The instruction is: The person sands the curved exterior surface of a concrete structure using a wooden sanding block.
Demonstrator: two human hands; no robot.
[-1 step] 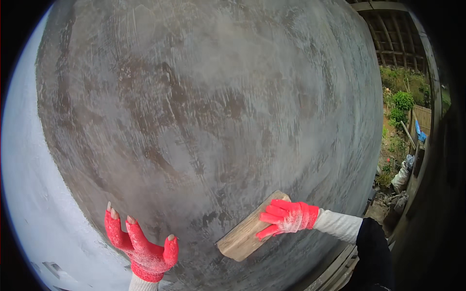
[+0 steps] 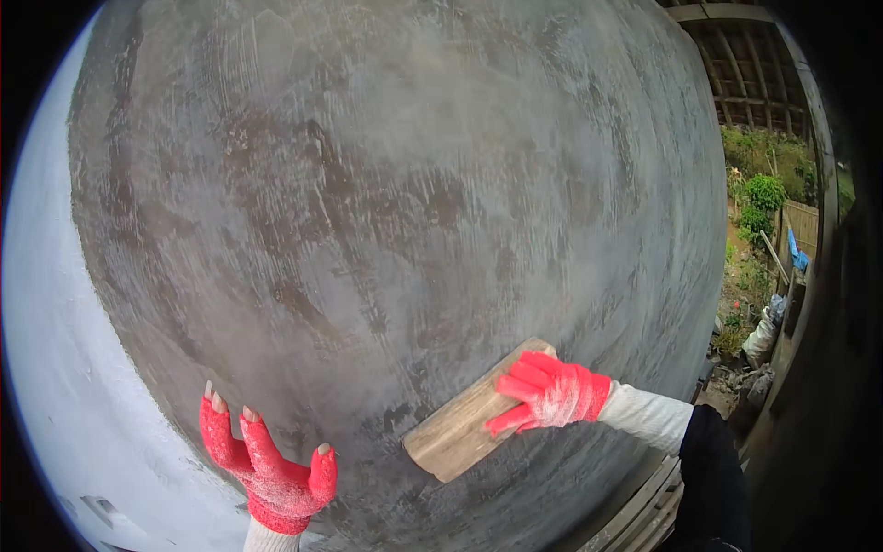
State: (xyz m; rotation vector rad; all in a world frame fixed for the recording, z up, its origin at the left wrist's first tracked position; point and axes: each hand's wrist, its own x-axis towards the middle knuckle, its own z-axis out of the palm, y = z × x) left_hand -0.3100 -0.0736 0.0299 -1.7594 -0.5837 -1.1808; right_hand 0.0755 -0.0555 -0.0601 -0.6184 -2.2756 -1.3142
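A broad grey plastered wall [image 2: 414,230] with darker streaks and patches fills most of the view. Against its lower part lies a wooden float [image 2: 460,431], slanting up to the right. My right hand [image 2: 557,394], in a red glove dusted with pale powder, grips the float near its upper end; its grip underneath is hidden. At the lower left, my left hand [image 2: 274,471] is raised with its fingers apart and nothing in it. Its matching red glove leaves the fingertips bare. Whether those fingertips touch the wall I cannot tell.
A pale white-blue surface [image 2: 69,368] borders the grey plaster on the left. Wooden slats [image 2: 639,511] show at the lower right. Beyond the wall's right edge are green plants [image 2: 762,195], a white sack [image 2: 760,337], a blue cloth-like thing [image 2: 796,250] and a roof frame [image 2: 747,69].
My right hand and the float have shifted slightly upward, and the float has tilted a little nearer to level. My left hand has hardly moved.
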